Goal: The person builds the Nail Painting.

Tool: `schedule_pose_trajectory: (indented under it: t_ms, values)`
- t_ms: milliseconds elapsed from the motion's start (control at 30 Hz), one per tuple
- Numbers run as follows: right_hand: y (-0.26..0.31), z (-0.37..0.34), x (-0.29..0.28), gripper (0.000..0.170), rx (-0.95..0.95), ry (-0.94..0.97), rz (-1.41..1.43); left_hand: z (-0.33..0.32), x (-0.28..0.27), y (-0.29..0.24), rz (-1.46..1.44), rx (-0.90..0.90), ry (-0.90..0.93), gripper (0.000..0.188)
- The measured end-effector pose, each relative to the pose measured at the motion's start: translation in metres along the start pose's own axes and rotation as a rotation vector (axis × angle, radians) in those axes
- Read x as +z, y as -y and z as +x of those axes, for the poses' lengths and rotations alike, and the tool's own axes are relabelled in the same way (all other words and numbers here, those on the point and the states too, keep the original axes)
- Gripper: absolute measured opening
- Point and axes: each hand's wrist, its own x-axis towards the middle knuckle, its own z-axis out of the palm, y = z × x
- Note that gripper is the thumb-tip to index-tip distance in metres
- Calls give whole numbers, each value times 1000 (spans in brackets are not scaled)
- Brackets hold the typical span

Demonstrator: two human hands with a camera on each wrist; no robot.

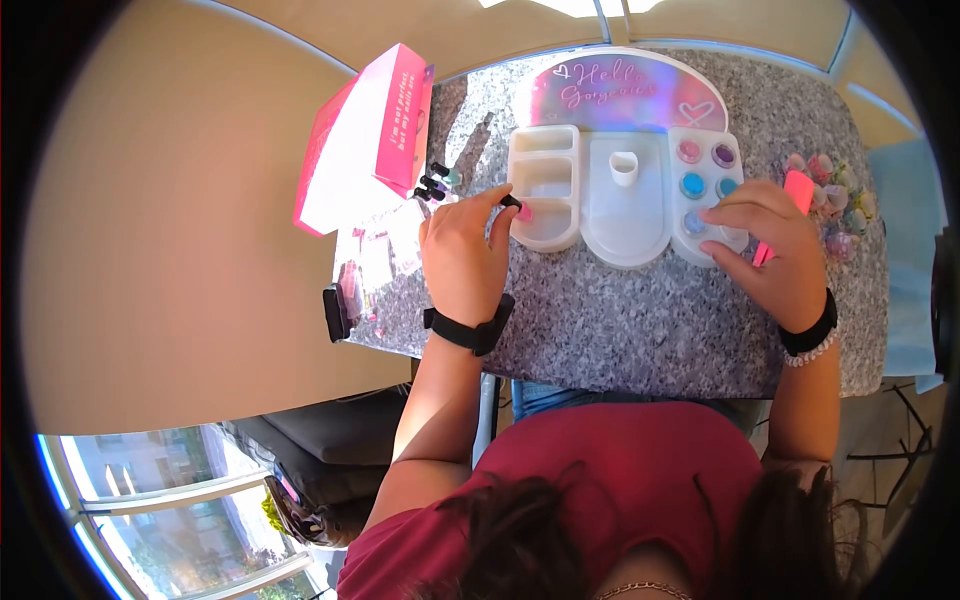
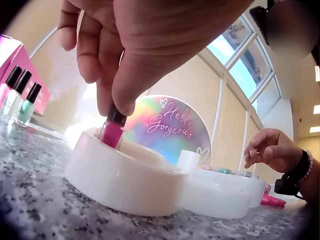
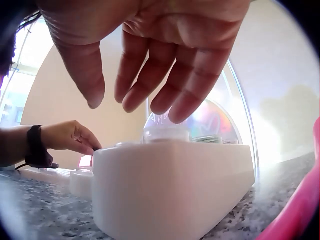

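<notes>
The left hand pinches the black cap of a pink nail polish bottle between thumb and fingers. That bottle is at the front compartment of the white organizer's left section, upright with a slight tilt. Over the right section hovers the right hand, fingers apart and loosely bent, holding nothing. Small round pots sit in that section: pink, purple and blue. Just under the right fingers is a clear-lidded pot.
Several black-capped bottles stand left of the organizer by a pink and white box. A "Hello Gorgeous" panel rises behind. Right of it lie a bright pink item and small colorful containers. A black object is at the left edge.
</notes>
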Motion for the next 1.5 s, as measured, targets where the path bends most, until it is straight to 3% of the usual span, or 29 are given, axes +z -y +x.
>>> schedule_pose_trajectory:
  t_ms: [167, 267, 367, 500, 567, 833, 967, 1067, 1233, 1333, 1500]
  values:
    - [-5, -2, 11, 34, 9, 83, 43, -3, -2, -3, 91, 118, -62, 37]
    - [-4, -3, 13, 34, 2, 113, -8, -1, -16, -5, -38, 27, -81, 45]
    - [-3, -4, 15, 33, -4, 104, -42, 6, -31, 39, 75, -163, -125, 41]
    - [-5, -6, 15, 30, 0, 106, -34, 17, -28, 104, 295, -212, -66, 35]
    - [-5, -6, 16, 29, -3, 104, -22, 19, -18, 122, 105, -286, 68, 35]
    - [-3, -5, 18, 26, 0, 100, -35, 22, -12, 139, -42, -293, 88, 32]
    - [-3, -7, 19, 24, 2, 93, -45, 18, -53, 104, 8, -388, -68, 24]
    - [-3, -7, 20, 24, 11, 93, -47, 20, -68, 65, -112, -421, -123, 22]
    - [-2, -8, 20, 25, 17, 95, -58, 20, -62, -2, -449, -121, 112, 21]
    - [-3, -9, 20, 25, 6, 91, -66, 18, -40, -31, -312, -144, 184, 24]
    - [-5, -11, 20, 27, 5, 82, -41, 12, -12, -33, -109, -45, 172, 30]
